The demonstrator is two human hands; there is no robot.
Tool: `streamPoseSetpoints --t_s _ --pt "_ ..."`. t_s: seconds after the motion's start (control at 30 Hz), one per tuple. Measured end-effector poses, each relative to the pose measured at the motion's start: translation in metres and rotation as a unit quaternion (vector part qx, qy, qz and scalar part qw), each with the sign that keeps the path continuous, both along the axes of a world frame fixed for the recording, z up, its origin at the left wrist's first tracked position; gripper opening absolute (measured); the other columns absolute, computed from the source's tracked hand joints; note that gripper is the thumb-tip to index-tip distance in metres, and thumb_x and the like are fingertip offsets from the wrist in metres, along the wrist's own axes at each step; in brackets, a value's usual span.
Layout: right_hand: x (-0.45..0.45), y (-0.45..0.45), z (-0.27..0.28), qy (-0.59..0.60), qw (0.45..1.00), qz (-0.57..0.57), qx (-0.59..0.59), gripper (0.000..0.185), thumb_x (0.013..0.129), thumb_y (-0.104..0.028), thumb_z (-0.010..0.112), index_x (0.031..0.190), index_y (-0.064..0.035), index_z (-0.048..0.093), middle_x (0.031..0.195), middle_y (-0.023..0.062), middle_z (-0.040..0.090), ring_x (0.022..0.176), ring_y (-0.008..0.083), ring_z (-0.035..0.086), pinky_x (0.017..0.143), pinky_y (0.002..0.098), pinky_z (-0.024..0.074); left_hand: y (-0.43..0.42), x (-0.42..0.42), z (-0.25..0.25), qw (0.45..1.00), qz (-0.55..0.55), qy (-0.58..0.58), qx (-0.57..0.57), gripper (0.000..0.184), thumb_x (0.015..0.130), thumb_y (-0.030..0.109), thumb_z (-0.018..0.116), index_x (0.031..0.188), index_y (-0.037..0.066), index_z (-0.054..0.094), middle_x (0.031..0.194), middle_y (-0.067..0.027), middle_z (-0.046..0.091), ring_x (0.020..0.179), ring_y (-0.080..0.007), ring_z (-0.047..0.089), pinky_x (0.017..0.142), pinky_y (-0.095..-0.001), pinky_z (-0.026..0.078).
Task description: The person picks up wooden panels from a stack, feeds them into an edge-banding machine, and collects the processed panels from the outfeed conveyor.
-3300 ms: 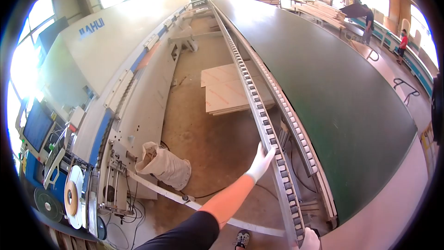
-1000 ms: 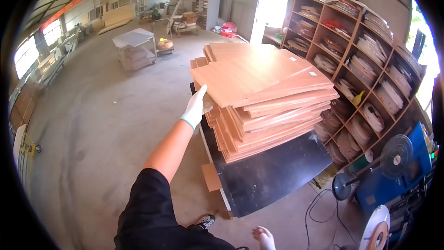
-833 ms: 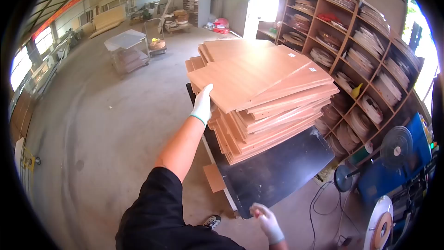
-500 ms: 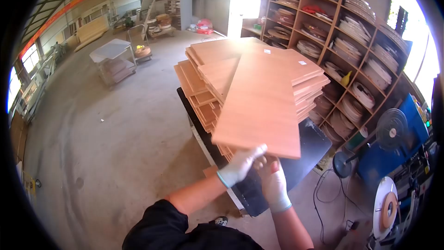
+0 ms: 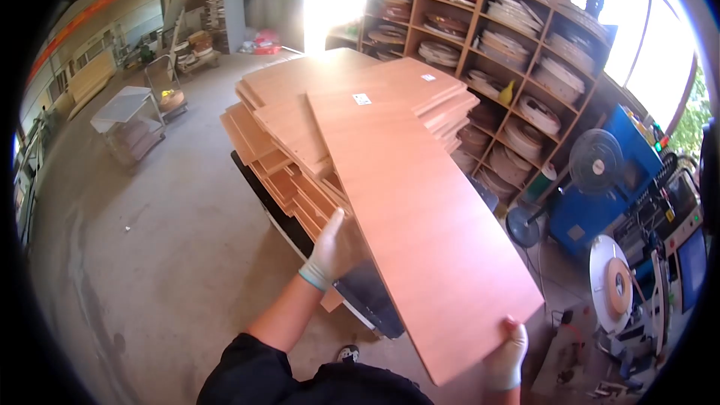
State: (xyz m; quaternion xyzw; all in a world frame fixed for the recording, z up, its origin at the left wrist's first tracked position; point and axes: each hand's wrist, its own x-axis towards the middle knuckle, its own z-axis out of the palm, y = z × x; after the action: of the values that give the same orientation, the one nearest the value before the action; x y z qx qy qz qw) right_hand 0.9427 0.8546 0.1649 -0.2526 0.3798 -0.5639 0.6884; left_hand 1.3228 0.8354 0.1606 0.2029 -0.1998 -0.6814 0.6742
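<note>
Wooden board [image 5: 427, 217], its white label [image 5: 361, 99] unreadably small, is clasped by the right grip [image 5: 508, 354], left grip [image 5: 328, 251] spread alongside.

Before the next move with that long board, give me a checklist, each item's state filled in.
1. Right hand holding the board by its near end: ok.
2. Left hand gripping the board's left edge: cannot tell; it is beside that edge, contact unclear.
3. Far end clear of the stack: not ok; it overlaps the stack in this view.
4. Label facing up on the board: ok.
5. Gloves on both hands: ok.
</note>
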Motion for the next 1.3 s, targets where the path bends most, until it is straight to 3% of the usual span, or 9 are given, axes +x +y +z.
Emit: streamPoseSetpoints --t_s 0.17,0.33,0.67,0.83,0.87,0.9,1.0,1.17,1.3 --pt "-0.086 0.049 0.031 -0.015 0.998 -0.061 0.019 0.058 0.086 -0.033 0.053 0.134 -0.0002 0.047 0.126 0.0168 0.058 0.112 0.0315 0.057 0.097 0.0445 0.0465 -0.041 -0.009 0.007 0.991 0.124 0.051 0.015 0.054 0.094 0.041 0.057 0.132 0.003 0.049 0.128 -0.0137 0.057 0.116 -0.0290 0.056 0.104 -0.0447 0.042" --pt "-0.194 0.091 -0.021 -0.028 0.983 -0.172 0.056 0.054 0.088 -0.032 0.054 0.132 -0.0003 0.048 0.124 0.0169 0.060 0.110 0.0328 0.060 0.095 0.0463 0.0489 -0.020 -0.101 0.001 0.990 0.120 -0.001 0.077 0.042 0.091 0.020 0.056 0.128 0.001 0.051 0.123 -0.0131 0.060 0.114 -0.0283 0.058 0.101 -0.0446 0.045" --pt "-0.416 0.208 -0.234 0.104 0.883 -0.407 0.209 0.030 0.092 -0.030 0.062 0.099 -0.0007 0.067 0.100 0.0076 0.068 0.091 0.0182 0.062 0.085 0.0338 0.0487 0.041 -0.285 -0.136 0.950 -0.200 0.007 0.239 0.049 0.076 0.002 0.054 0.124 -0.003 0.053 0.119 -0.0167 0.062 0.115 -0.0351 0.058 0.103 -0.0518 0.043" --pt "-0.448 0.259 -0.211 0.180 0.826 -0.465 0.261 0.039 0.097 -0.040 0.055 0.083 -0.0050 0.065 0.078 0.0003 0.058 0.072 0.0121 0.050 0.065 0.0349 0.0442 0.019 -0.336 -0.160 0.950 -0.137 -0.075 0.271 0.041 0.076 0.023 0.062 0.115 0.007 0.061 0.111 -0.0092 0.065 0.101 -0.0316 0.061 0.092 -0.0498 0.047" --pt "-0.471 0.272 -0.245 0.242 0.801 -0.476 0.271 0.047 0.098 -0.043 0.053 0.065 -0.0088 0.054 0.066 -0.0040 0.045 0.064 0.0107 0.039 0.055 0.0373 0.0357 0.011 -0.352 -0.146 0.949 -0.076 -0.118 0.282 0.042 0.080 0.030 0.061 0.116 0.008 0.060 0.110 -0.0083 0.065 0.102 -0.0308 0.061 0.092 -0.0506 0.047" --pt "-0.458 0.274 -0.196 0.361 0.771 -0.458 0.255 0.054 0.098 -0.045 0.052 0.058 -0.0095 0.043 0.061 -0.0049 0.038 0.061 0.0110 0.032 0.052 0.0385 0.0299 -0.007 -0.345 -0.157 0.957 -0.118 -0.089 0.248 0.049 0.082 0.038 0.059 0.121 0.008 0.058 0.116 -0.0095 0.064 0.108 -0.0314 0.059 0.095 -0.0521 0.045" --pt "-0.476 0.279 -0.202 0.374 0.737 -0.469 0.311 0.045 0.095 -0.040 0.059 0.066 -0.0056 0.052 0.068 -0.0033 0.047 0.065 0.0108 0.037 0.058 0.0332 0.0346 -0.032 -0.357 -0.184 0.965 -0.154 -0.051 0.208 0.070 0.093 0.057 0.041 0.142 0.007 0.041 0.142 -0.0113 0.048 0.129 -0.0346 0.045 0.106 -0.0534 0.037" --pt "-0.513 0.251 -0.166 0.294 0.754 -0.508 0.293 0.043 0.094 -0.040 0.062 0.068 -0.0058 0.054 0.067 -0.0053 0.045 0.065 0.0083 0.036 0.057 0.0299 0.0326 -0.044 -0.410 -0.187 0.929 -0.147 -0.182 0.287 0.086 0.089 0.073 0.036 0.150 0.011 0.033 0.152 -0.0116 0.038 0.137 -0.0349 0.034 0.113 -0.0500 0.028" --pt "-0.581 0.224 -0.181 0.360 0.725 -0.518 0.277 0.044 0.095 -0.040 0.061 0.068 -0.0064 0.053 0.067 -0.0055 0.044 0.065 0.0074 0.035 0.056 0.0295 0.0315 -0.063 -0.471 -0.193 0.939 -0.159 -0.103 0.286 0.089 0.089 0.074 0.037 0.150 0.010 0.030 0.154 -0.0119 0.034 0.138 -0.0346 0.032 0.114 -0.0489 0.027"
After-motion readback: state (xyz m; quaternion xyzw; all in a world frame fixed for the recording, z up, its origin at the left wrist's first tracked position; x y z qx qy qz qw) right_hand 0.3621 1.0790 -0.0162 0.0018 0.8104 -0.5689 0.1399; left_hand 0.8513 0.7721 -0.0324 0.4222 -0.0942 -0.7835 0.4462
